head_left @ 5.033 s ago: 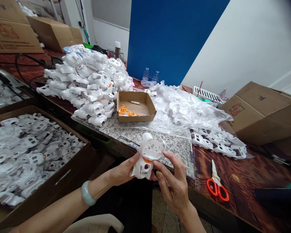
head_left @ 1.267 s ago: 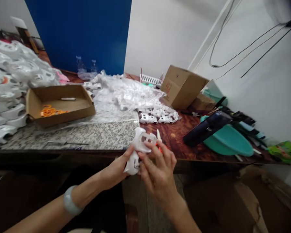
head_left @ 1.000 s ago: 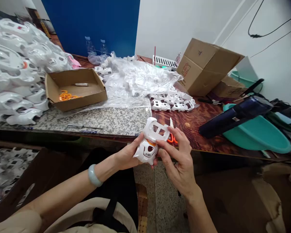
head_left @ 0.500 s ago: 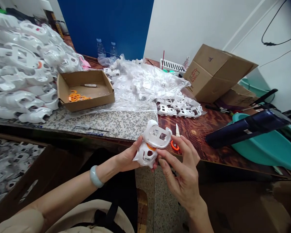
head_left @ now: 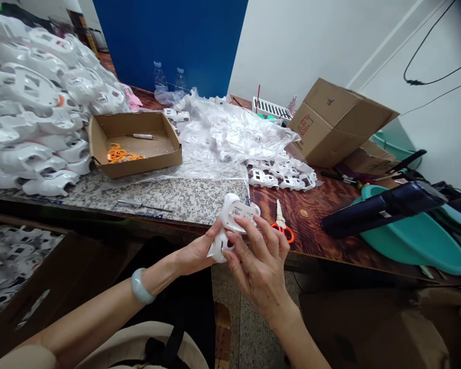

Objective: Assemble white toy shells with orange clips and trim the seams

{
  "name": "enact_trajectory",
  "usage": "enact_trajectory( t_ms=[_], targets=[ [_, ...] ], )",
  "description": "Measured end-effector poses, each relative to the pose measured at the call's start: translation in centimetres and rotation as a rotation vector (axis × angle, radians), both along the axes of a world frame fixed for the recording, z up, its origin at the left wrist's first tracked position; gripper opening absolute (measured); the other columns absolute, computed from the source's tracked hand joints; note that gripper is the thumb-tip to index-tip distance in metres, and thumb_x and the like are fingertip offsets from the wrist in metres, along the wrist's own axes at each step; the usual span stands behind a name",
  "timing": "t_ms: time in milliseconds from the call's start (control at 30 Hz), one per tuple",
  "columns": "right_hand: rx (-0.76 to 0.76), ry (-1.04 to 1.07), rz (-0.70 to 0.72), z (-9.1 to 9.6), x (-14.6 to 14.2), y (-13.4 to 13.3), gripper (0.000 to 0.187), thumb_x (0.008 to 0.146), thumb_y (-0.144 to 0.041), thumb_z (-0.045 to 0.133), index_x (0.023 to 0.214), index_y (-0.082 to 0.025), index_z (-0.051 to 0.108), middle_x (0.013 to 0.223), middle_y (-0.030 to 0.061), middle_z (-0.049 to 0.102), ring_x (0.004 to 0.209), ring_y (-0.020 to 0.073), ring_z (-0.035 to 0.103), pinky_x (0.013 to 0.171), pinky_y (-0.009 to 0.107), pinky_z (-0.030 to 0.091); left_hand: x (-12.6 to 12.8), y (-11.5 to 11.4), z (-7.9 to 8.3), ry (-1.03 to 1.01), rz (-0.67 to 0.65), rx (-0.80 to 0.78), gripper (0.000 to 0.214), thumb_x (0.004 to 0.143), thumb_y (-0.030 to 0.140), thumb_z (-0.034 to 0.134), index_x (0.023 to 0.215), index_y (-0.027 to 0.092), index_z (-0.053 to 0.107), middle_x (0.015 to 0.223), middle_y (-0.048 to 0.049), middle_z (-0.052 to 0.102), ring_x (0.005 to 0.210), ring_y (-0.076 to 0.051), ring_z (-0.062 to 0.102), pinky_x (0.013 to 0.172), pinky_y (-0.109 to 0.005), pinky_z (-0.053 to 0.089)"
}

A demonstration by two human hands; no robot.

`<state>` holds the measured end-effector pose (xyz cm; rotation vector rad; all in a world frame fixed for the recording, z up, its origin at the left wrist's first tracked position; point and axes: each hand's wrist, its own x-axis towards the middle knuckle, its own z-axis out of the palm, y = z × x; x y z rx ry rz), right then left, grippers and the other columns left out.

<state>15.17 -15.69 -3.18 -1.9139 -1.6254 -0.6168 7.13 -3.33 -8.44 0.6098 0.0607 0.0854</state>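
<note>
Head view, left hand (head_left: 194, 253) grasped white plastic housing (head_left: 238, 209) from below, right hand (head_left: 255, 266) curled over its front, housing held between both hands, orange-handled scissors (head_left: 282, 233) lay just beyond right hand, on wood-grain tabletop (head_left: 315, 220).

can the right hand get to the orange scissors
Probably yes: the orange scissors lie just beyond the right hand, nothing between, though it would first have to let go of the white plastic shell.
</note>
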Motion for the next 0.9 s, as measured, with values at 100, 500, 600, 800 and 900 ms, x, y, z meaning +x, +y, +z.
enact_trajectory(
  t_ms=[100, 500, 600, 800, 900],
  targets=[
    [-0.032, 0.131, 0.054, -0.5, 0.7, -0.1, 0.024, 0.091, -0.029, 0.05, 0.112, -0.03, 0.062, 0.137, 0.0032, 0.045, 0.129, 0.0263, 0.036, 0.102, 0.048, 0.026, -0.3, 0.4, -0.1, -0.004, -0.038, -0.029, 0.058, 0.087, 0.06, 0.04, 0.112, 0.012, 0.062, 0.091, -0.0092, 0.067, 0.076, -0.017, 0.06, 0.072, -0.028, 0.045],
    [0.089, 0.164, 0.109, 0.1, 0.1, -1.1, 0.028, 0.086, -0.017, 0.053, 0.11, -0.027, 0.063, 0.13, 0.0057, 0.047, 0.122, 0.0285, 0.042, 0.1, 0.051, 0.031, -1.7, 0.6, 0.9, -0.124, -0.1, -0.104, 0.063, 0.085, 0.062, 0.041, 0.111, 0.008, 0.061, 0.088, -0.0101, 0.066, 0.072, -0.02, 0.062, 0.072, -0.033, 0.047],
    [0.055, 0.096, 0.099, 0.1, -0.4, -0.9, 0.026, 0.088, -0.02, 0.052, 0.11, -0.027, 0.063, 0.131, 0.0057, 0.046, 0.122, 0.029, 0.041, 0.099, 0.05, 0.03, -2.1, 0.5, 0.9, -0.122, -0.086, -0.136, 0.058, 0.086, 0.06, 0.041, 0.111, 0.012, 0.062, 0.089, -0.0089, 0.067, 0.073, -0.019, 0.061, 0.071, -0.032, 0.046],
    [0.073, 0.067, 0.073, -0.5, -0.9, -0.4, 0.024, 0.088, -0.019, 0.052, 0.106, -0.027, 0.065, 0.13, 0.0056, 0.049, 0.122, 0.0307, 0.04, 0.096, 0.051, 0.029, -2.8, 0.3, 1.0, -0.094, -0.061, -0.052, 0.065, 0.083, 0.064, 0.041, 0.11, 0.008, 0.062, 0.082, -0.0086, 0.065, 0.064, -0.016, 0.058, 0.065, -0.03, 0.046],
    [0.077, 0.075, 0.074, -0.7, -0.9, -0.3, 0.025, 0.086, -0.017, 0.054, 0.106, -0.026, 0.065, 0.129, 0.0059, 0.049, 0.123, 0.0314, 0.039, 0.097, 0.053, 0.028, -2.8, 0.4, 1.0, -0.097, -0.044, -0.011, 0.068, 0.08, 0.068, 0.044, 0.106, 0.008, 0.063, 0.081, -0.0086, 0.065, 0.064, -0.016, 0.059, 0.063, -0.029, 0.046]
  ],
)
